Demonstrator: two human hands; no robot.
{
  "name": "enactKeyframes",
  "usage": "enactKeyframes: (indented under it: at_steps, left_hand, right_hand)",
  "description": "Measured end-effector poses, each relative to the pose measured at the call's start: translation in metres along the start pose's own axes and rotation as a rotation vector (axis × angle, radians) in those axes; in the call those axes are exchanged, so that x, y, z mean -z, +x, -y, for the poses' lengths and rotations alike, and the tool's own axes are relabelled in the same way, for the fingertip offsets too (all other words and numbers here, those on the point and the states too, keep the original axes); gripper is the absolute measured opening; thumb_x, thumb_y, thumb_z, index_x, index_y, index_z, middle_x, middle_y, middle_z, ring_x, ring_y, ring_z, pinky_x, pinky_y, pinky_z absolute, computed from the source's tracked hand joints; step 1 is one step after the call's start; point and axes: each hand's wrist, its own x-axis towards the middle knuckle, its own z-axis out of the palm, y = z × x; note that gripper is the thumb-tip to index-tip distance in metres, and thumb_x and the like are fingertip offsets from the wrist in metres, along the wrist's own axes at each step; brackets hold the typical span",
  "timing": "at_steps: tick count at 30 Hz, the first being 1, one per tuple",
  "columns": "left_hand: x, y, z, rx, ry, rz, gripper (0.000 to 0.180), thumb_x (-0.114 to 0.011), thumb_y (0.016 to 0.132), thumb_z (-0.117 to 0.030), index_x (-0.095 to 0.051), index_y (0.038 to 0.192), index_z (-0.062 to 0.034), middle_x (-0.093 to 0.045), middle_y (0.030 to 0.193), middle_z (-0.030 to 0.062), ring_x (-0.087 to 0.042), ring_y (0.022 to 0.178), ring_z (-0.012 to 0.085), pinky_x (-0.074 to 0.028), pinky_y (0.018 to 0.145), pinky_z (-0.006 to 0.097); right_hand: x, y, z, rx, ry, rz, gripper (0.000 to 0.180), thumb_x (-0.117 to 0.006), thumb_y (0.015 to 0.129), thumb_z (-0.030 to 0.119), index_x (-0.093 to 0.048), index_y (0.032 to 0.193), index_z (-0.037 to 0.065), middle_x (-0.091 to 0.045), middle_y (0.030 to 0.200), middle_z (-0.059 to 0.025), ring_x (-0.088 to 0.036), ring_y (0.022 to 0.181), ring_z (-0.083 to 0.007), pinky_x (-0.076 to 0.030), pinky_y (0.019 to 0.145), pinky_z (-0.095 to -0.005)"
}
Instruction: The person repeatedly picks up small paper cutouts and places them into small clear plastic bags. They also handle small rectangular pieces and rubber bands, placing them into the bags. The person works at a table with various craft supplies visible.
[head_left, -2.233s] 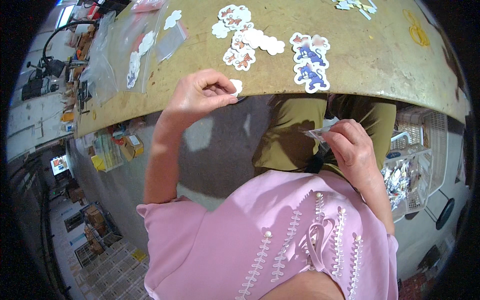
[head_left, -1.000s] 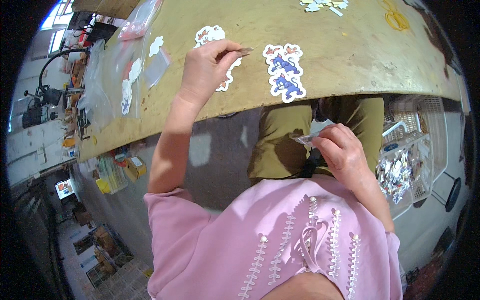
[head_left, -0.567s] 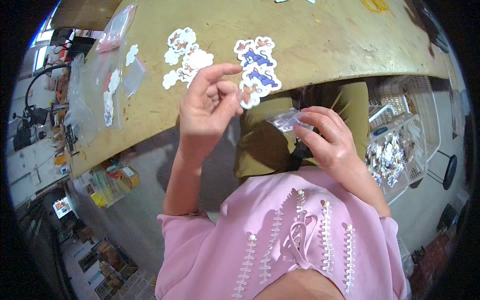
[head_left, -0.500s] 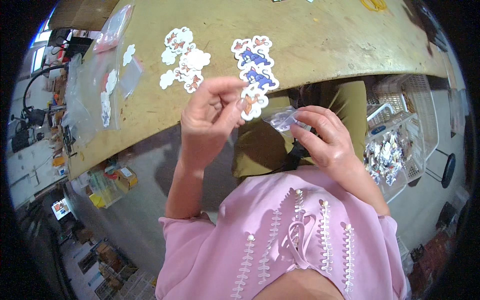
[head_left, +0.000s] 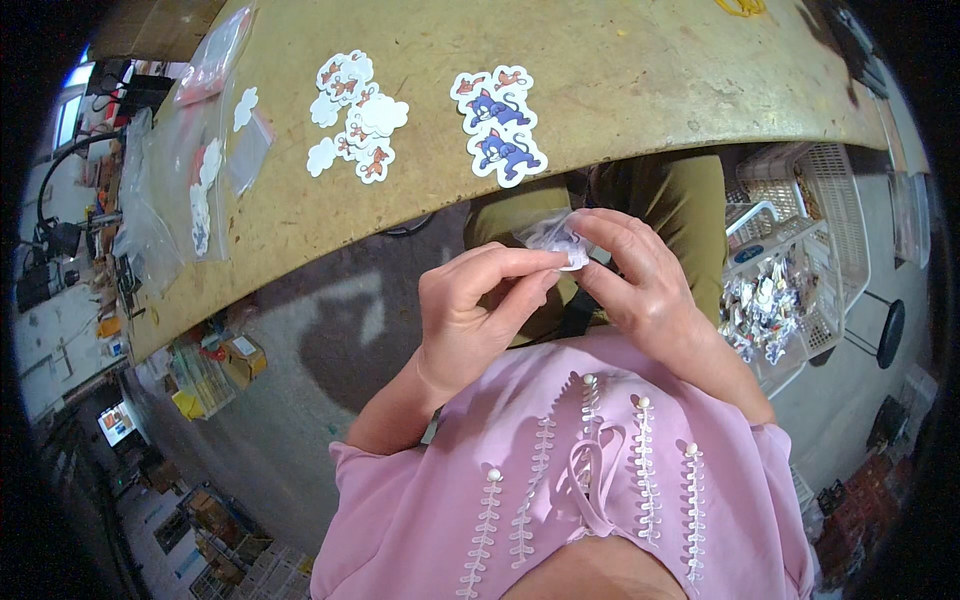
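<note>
Above my lap, my left hand (head_left: 468,310) pinches a small white-edged cartoon cutout (head_left: 574,261) at the mouth of a clear plastic bag (head_left: 546,233). My right hand (head_left: 645,275) grips that bag between thumb and fingers. Most of the cutout is hidden by my fingertips and the bag. On the table just beyond my hands lies a column of cutouts, with blue cat cutouts (head_left: 506,152) nearest me and small brown figures above. Farther left is a loose pile of brown mouse cutouts (head_left: 372,160), some turned white side up.
The yellowish table (head_left: 620,90) curves across in front of me. Clear plastic bags (head_left: 170,180) with cutouts lie at its left. A white basket (head_left: 800,240) holding a heap of small colourful pieces (head_left: 768,305) stands at my right. A yellow cord (head_left: 742,7) lies at the far edge.
My left hand has taken a brown mouse cutout from the near end of the column and brought it down and right to the bag. My right hand still holds the bag.
</note>
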Motion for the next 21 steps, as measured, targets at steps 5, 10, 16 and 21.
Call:
enactKeyframes:
  at_steps: [5,10,16,21]
  left_hand:
    - [-0.007,0.003,0.004,-0.238,0.242,-0.122,0.021,-0.079,0.090,0.006,-0.082,0.108,-0.0028,-0.071,0.076,0.0047,-0.064,0.062,0.0104,-0.048,0.057,0.024]
    - [-0.002,0.008,0.007,-0.491,0.510,-0.110,0.025,-0.085,0.081,0.002,-0.083,0.104,-0.0075,-0.069,0.072,0.0068,-0.066,0.058,0.0212,-0.051,0.055,0.029]
    - [-0.012,0.011,0.020,-0.363,0.666,-0.012,0.014,-0.080,0.088,-0.005,-0.081,0.102,-0.0069,-0.077,0.083,0.0119,-0.074,0.068,0.0277,-0.058,0.061,0.038]
    - [0.016,0.031,0.009,-0.332,0.623,0.220,0.015,-0.077,0.093,-0.011,-0.080,0.108,-0.0081,-0.078,0.088,0.0123,-0.077,0.076,0.0276,-0.059,0.066,0.039]
  right_hand:
    - [0.000,0.001,0.001,-0.008,0.033,0.009,0.021,-0.075,0.080,0.010,-0.068,0.097,-0.002,-0.066,0.127,-0.0192,-0.068,0.119,-0.0371,-0.060,0.096,-0.0460]
    - [0.002,0.000,0.000,-0.020,0.043,0.015,0.022,-0.073,0.079,0.010,-0.067,0.096,-0.002,-0.066,0.127,-0.0201,-0.068,0.120,-0.0383,-0.060,0.097,-0.0461]
    - [0.003,0.002,-0.002,0.031,0.090,0.025,0.030,-0.072,0.076,0.010,-0.070,0.104,-0.003,-0.066,0.127,-0.0213,-0.067,0.120,-0.0396,-0.059,0.098,-0.0464]
    - [0.010,0.002,-0.006,0.026,0.022,0.060,0.031,-0.072,0.073,0.009,-0.072,0.102,-0.002,-0.068,0.121,-0.0169,-0.068,0.117,-0.0365,-0.060,0.096,-0.0453]
